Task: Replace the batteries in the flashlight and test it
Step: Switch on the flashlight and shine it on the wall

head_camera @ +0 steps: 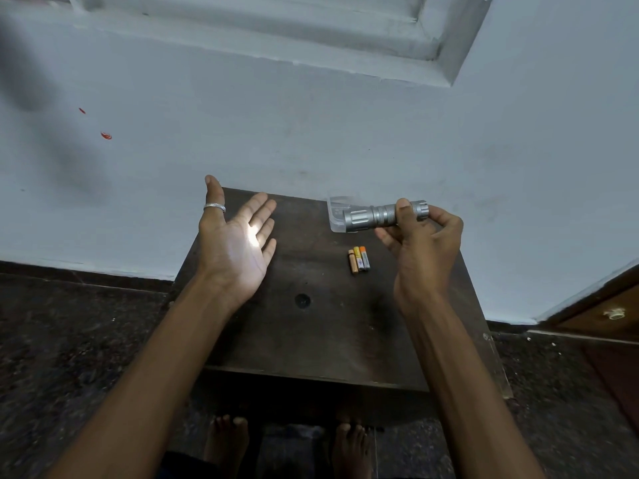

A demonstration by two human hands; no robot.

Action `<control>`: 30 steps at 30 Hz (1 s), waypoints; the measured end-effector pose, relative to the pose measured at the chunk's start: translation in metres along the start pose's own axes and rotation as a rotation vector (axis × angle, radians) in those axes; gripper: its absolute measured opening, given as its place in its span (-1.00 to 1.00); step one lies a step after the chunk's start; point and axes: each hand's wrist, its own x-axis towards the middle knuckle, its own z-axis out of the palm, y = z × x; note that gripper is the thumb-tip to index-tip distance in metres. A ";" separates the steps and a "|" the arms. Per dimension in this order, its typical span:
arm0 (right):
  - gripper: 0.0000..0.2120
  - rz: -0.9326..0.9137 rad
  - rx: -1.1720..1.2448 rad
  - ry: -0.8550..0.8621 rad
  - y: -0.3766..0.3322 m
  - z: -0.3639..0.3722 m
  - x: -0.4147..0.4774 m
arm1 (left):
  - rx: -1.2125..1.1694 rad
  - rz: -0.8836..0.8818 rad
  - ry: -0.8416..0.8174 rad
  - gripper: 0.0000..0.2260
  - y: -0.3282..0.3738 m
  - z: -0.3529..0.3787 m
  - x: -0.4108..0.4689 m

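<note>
Bare feet (226,440) stand on speckled dark floor (69,333) before the dark wooden counter (311,340). Three batteries (359,260) lie on it. Above it, the left hand (238,243) spreads flat with its palm lit, and the right hand (425,250) grips the silver flashlight (377,216). A pale blue wall (311,133) rises behind the counter.

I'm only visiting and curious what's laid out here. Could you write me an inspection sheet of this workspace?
Surface: small dark wooden table, round dark mark near its middle.
Job's things: silver flashlight throws a bright spot on the left hand; three batteries side by side on the table.
Clutter: clear plastic pack behind the flashlight's head.
Grippers: left hand open, palm up, ring on thumb; right hand grips the flashlight.
Cables: nothing seen.
Surroundings: pale blue wall, dark speckled floor, wooden door at right.
</note>
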 end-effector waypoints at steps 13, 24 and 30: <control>-0.75 -0.042 -0.018 -0.027 -0.002 -0.001 0.000 | -0.009 0.000 -0.009 -0.19 0.000 0.003 0.000; -0.77 -0.034 -0.019 -0.049 -0.004 0.000 -0.001 | 0.044 -0.003 -0.017 -0.16 -0.002 0.001 -0.001; -0.76 -0.023 0.003 -0.066 -0.005 0.001 -0.002 | 0.047 0.002 -0.015 -0.16 -0.001 0.001 0.000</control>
